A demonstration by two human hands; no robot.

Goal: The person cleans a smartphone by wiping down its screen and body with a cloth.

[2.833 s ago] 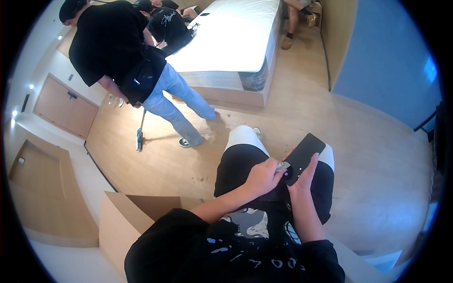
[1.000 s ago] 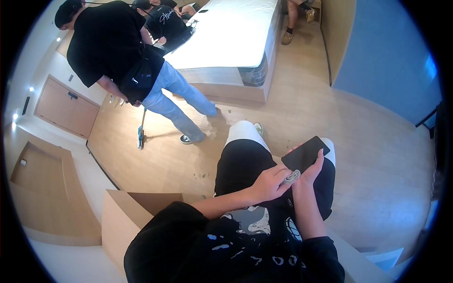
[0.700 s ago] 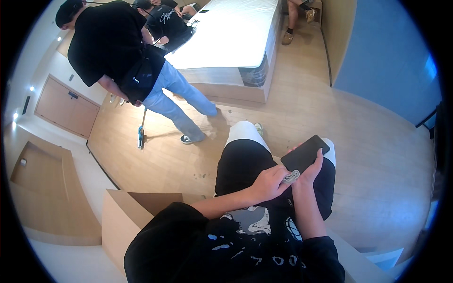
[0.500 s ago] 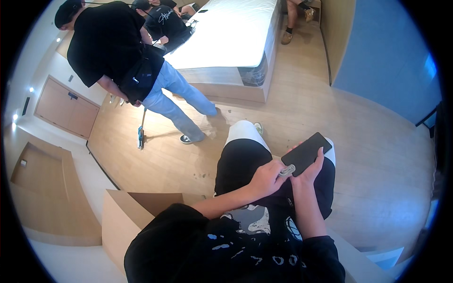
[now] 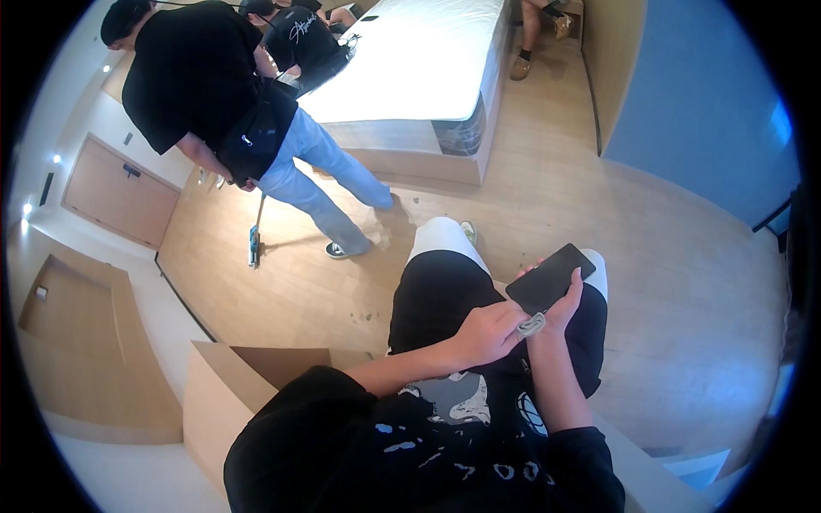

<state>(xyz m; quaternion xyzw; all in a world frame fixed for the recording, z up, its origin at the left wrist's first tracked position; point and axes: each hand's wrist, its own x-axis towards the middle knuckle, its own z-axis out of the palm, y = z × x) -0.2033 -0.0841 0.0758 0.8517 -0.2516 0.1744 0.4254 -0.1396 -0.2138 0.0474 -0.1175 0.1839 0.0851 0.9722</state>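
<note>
A black smartphone (image 5: pixel 552 277) lies tilted in my right hand (image 5: pixel 562 311), its dark face up. My right thumb rests along the phone's right edge, and fingertips show past its far left side. In my left hand (image 5: pixel 491 334) the closed fingers pinch a small light-grey folded bundle (image 5: pixel 531 326). Whether the bundle is cloth or cord I cannot tell. It sits just below the phone's lower end, close to my right palm and wrist. Both hands are above my lap, over black shorts (image 5: pixel 440 295) with white lower parts.
A person in black and jeans (image 5: pixel 201 81) stands ahead left, holding a blue-headed floor mop (image 5: pixel 254 246). Another person (image 5: pixel 301 43) is beside the white mattress (image 5: pixel 402 73). A person's leg (image 5: pixel 531 38) shows far right. An open box-like brown piece (image 5: pixel 218 385) stands at my left.
My left hand and the grey bundle have moved slightly right and down, from the phone's lower left corner toward my right wrist. The phone has shifted a little left and down.
</note>
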